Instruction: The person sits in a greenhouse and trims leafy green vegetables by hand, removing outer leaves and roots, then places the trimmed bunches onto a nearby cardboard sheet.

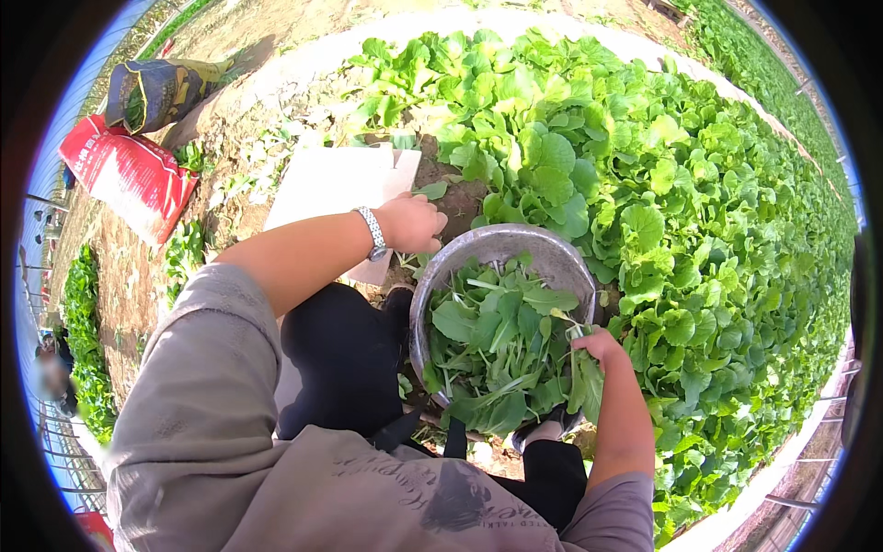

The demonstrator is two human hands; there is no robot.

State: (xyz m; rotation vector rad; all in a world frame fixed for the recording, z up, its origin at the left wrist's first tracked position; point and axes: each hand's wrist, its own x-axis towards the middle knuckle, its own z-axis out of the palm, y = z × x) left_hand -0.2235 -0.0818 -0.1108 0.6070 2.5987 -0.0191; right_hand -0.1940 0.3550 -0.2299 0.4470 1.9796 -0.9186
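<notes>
A worn metal basin (431, 290) stands on the soil between my legs, heaped with cut leafy greens (493, 331). At its right rim my right hand (599, 347) grips a small bunch of leafy greens (585, 383) by the stems, the leaves hanging down over the edge. My left hand (412, 224), with a watch at the wrist, hovers beyond the basin's left rim. Its fingers are loosely bent and apart, with nothing visible in them; the palm is hidden. Beneath that forearm lies a pale flat board (331, 179), partly covered.
Dense leafy plants (690, 241) grow ahead and to the right. A red printed sack (131, 176) lies at the left, beside a dark woven sack (162, 93) with greens inside. Piled greens (183, 259) rest on the soil nearby. Another person (55, 376) appears at the far left.
</notes>
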